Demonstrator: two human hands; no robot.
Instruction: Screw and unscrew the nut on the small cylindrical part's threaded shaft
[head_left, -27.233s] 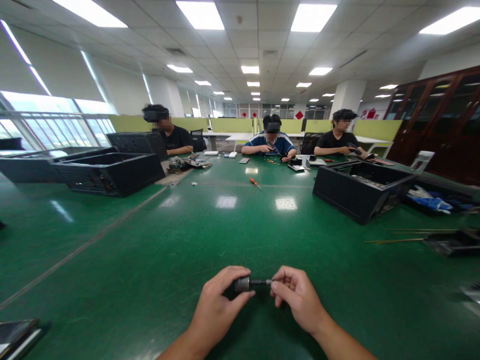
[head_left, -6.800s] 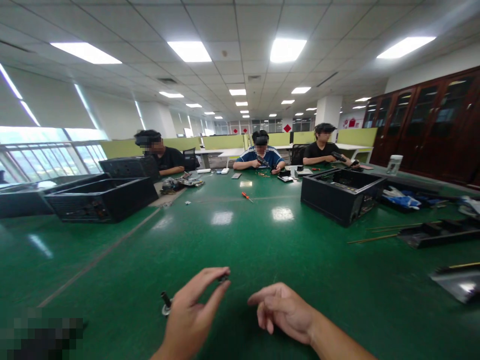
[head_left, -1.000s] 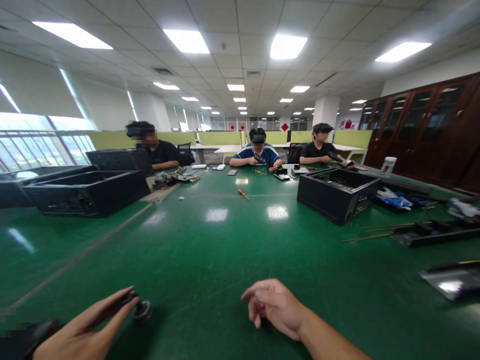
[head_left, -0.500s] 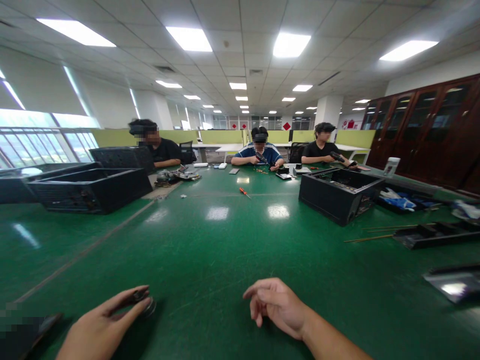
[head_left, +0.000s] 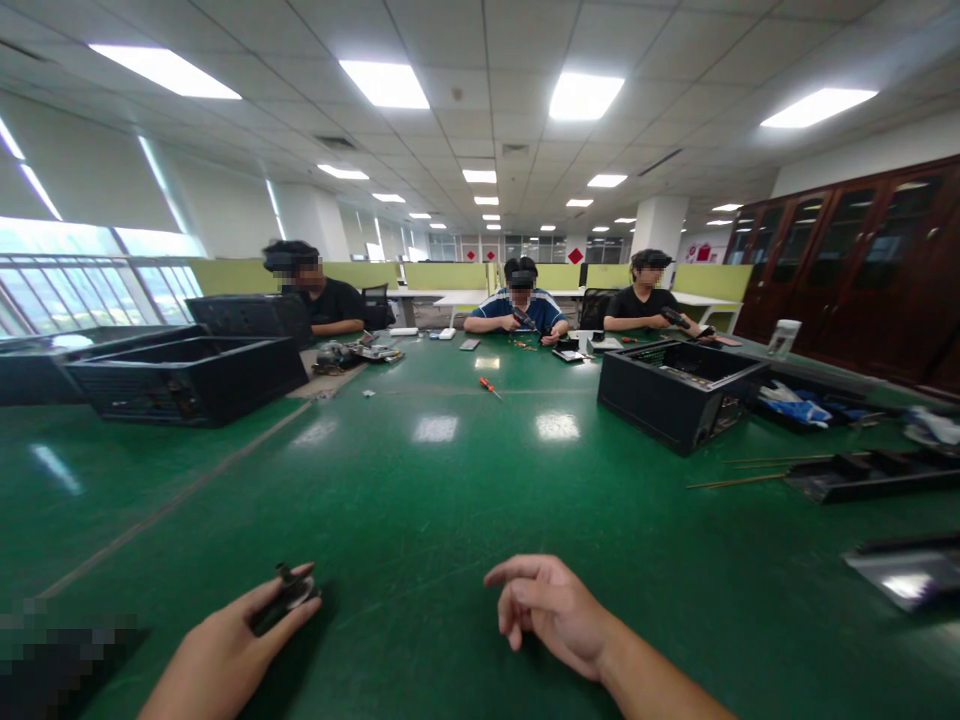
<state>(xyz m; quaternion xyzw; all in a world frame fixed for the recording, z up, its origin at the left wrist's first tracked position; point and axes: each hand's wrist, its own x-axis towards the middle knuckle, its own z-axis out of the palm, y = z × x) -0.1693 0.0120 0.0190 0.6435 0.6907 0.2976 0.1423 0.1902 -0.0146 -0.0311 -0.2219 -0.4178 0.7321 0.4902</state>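
Note:
My left hand [head_left: 232,645] is low at the left, its fingers pinched round a small dark metal part with a silvery round end [head_left: 289,595], held just above the green table [head_left: 450,500]. My right hand [head_left: 559,615] rests near the table's front middle, fingers loosely curled and apart, holding nothing.
Black computer cases stand at the left [head_left: 187,375] and right [head_left: 679,390]. A red-handled screwdriver [head_left: 489,386] lies mid-table. Black panels and thin rods [head_left: 862,470] lie at the right. Three people sit at the far end working with their own tools.
My left hand has picked the small metal part off the table and drawn it slightly right and up. My right hand has stayed put.

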